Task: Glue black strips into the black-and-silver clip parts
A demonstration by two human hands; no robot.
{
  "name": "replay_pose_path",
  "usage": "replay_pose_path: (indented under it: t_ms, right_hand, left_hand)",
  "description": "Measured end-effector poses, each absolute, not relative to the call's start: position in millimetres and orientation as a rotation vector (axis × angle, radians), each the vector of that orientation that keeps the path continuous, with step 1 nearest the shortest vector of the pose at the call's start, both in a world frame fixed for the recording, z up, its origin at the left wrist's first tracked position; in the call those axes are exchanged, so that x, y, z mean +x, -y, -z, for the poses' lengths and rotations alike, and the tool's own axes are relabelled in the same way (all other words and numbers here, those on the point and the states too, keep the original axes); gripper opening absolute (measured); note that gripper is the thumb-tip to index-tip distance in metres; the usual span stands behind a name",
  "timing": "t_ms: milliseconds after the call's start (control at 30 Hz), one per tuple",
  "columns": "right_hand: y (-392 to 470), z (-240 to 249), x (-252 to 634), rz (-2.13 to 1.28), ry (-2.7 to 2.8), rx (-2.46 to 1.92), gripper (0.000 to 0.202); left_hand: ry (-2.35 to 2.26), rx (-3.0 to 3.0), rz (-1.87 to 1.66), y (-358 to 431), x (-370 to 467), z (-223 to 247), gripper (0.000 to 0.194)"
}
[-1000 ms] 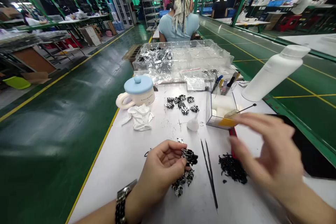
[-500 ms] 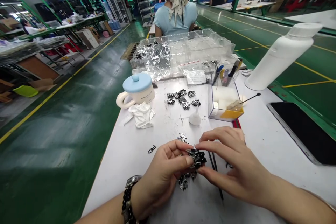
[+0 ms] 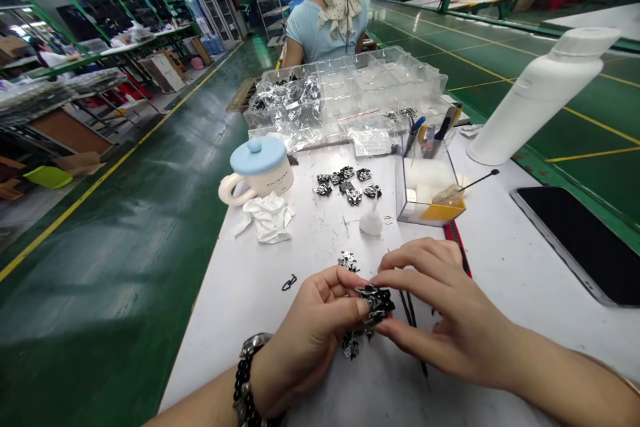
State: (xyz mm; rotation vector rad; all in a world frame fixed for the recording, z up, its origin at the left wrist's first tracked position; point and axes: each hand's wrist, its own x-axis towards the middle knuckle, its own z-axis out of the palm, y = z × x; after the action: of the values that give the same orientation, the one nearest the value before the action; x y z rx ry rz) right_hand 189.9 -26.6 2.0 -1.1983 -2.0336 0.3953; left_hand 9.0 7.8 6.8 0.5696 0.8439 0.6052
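Between thumb and fingers, my left hand [image 3: 315, 327] pinches a small black-and-silver part [image 3: 377, 305], perhaps a metal clip assembly. My right hand [image 3: 445, 313] has its thumb at the part's lower edge and its fingertips at the upper edge, so both hands hold it. Under and behind the hands lie more small metal pieces [image 3: 349, 260], partly hidden. Dark tweezers [image 3: 409, 310] rest on the table, partly covered by my right hand. Farther back is a loose group of similar black-and-silver parts [image 3: 345, 180].
A lidded mug [image 3: 260, 170] and crumpled tissue [image 3: 269, 217] stand left on the white table [image 3: 240, 287]. Behind is a clear compartment tray [image 3: 350, 90]. Rightward are a clear box [image 3: 430, 193], a white bottle [image 3: 540, 100] and a phone [image 3: 575, 240]. A person [image 3: 325, 20] sits ahead.
The camera view has shifted slightly. Both hands keep nearly the same grip on the part, with only tiny finger movement.
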Motion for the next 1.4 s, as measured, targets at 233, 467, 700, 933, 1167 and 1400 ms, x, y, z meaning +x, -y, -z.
replay_pose_path:
  t_ms: [233, 467, 700, 933, 1167, 1400]
  right_hand:
    - [24.9, -3.1, 190.2, -0.405, 2.027, -1.174, 0.026]
    - [22.1, -3.7, 191.2, -0.483, 2.025, -1.192, 0.032]
    - [21.6, -1.3, 191.9, -0.453, 2.043, -1.195, 0.032]
    - [20.4, -1.3, 192.3, -0.407, 2.075, -1.212, 0.032]
    - [22.6, -3.9, 192.5, -0.413, 2.087, -1.166, 0.028]
    - [25.1, -5.0, 194.1, -0.395, 2.123, -1.151, 0.032]
  left_hand:
    - [-0.879, 0.584, -0.582, -9.3, 8.2, -6.8, 0.034]
    - [-0.881, 0.606, -0.564, -9.8, 6.9, -7.5, 0.034]
    - [-0.886, 0.650, -0.573, -9.8, 4.8, -4.9, 0.032]
    - [-0.900, 0.697, -0.581, -10.1, 3.5, -3.2, 0.032]
    - [-0.905, 0.717, -0.652, -6.5, 4.0, -1.4, 0.024]
    - [-0.909, 0.709, -0.675, -2.2, 4.7, -5.9, 0.026]
